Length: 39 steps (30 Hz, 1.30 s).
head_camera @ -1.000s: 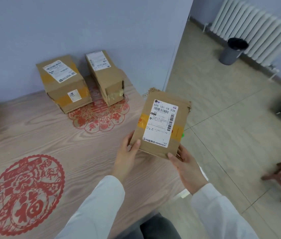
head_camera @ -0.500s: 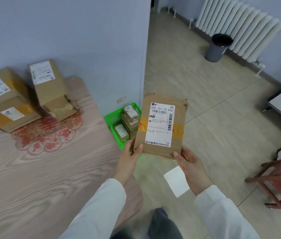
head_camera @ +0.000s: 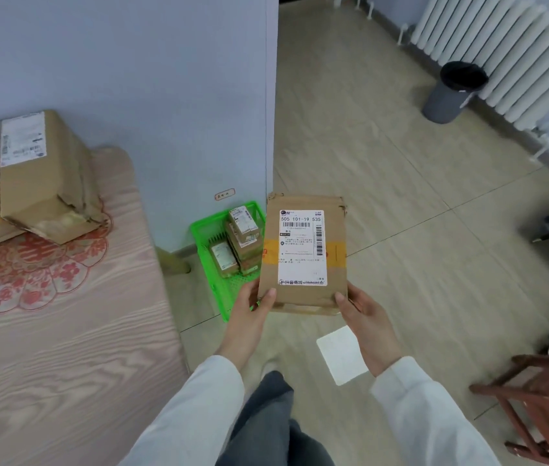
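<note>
We look down on a pale tiled floor (head_camera: 384,169) that runs past the end of a blue-grey wall (head_camera: 125,79). A white radiator (head_camera: 502,52) lines the far side of the room, and a dark waste bin (head_camera: 451,92) stands just in front of it. On the left we see a wood-grain table (head_camera: 58,358) bearing a red paper-cut decoration (head_camera: 31,270). A large cardboard box (head_camera: 44,183) sits on the table against the wall, partly over the decoration.

At the foot of the wall, on the floor, stands a green plastic basket (head_camera: 199,237) with several small parcels (head_camera: 243,237) stacked in it.

The person holds a flat cardboard parcel (head_camera: 303,297) in the air over the floor, just right of the basket and overlapping its right rim from our view. It is upright, its white shipping label (head_camera: 301,247) facing us, with a yellow tape band (head_camera: 336,253) across the middle.

The left hand (head_camera: 249,314) grips the parcel's lower left corner, thumb pressed on the front face. The right hand (head_camera: 364,317) grips the lower right corner in the same way, thumb on the front. The two hands are apart, with the parcel's width between them. How the fingers lie behind the parcel we cannot tell.

A white sheet of paper (head_camera: 342,354) lies on the floor below the hands, and part of a red-brown wooden chair (head_camera: 542,405) shows at the lower right.
</note>
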Available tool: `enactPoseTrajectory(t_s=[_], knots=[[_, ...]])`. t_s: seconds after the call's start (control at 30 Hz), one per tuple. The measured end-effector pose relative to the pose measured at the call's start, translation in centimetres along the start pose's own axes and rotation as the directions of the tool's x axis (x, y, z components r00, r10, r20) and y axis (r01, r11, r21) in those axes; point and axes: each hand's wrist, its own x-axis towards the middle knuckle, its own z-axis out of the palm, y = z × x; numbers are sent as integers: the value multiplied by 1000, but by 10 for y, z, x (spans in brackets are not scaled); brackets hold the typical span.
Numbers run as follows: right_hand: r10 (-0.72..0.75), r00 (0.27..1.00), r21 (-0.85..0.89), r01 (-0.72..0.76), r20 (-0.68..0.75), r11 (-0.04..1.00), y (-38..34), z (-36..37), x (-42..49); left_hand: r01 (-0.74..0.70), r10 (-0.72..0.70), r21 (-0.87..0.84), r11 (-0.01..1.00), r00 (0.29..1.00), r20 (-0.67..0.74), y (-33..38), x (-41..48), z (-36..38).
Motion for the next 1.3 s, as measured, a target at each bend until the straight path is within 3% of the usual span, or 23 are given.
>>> enactPoseTrajectory(t_s=[0.53, 0.73, 0.9, 1.3], knots=[[195, 981, -217, -190, 1, 957, 20, -1, 162, 242, -241, -21, 970, 947, -214, -44, 106, 29], [234, 970, -297, -206, 63, 932, 81, -5, 248, 274, -297, -120, 954, 915, -274, -112, 172, 47], [229, 970, -348, -186, 86, 919, 148, 5, 317, 311, -317, -67, 948, 904, -285, -188, 232, 43], [157, 978, -376, -96, 135, 921, 296, 14, 433, 244, -246, -47, 969, 920, -305, -344, 333, 42]])
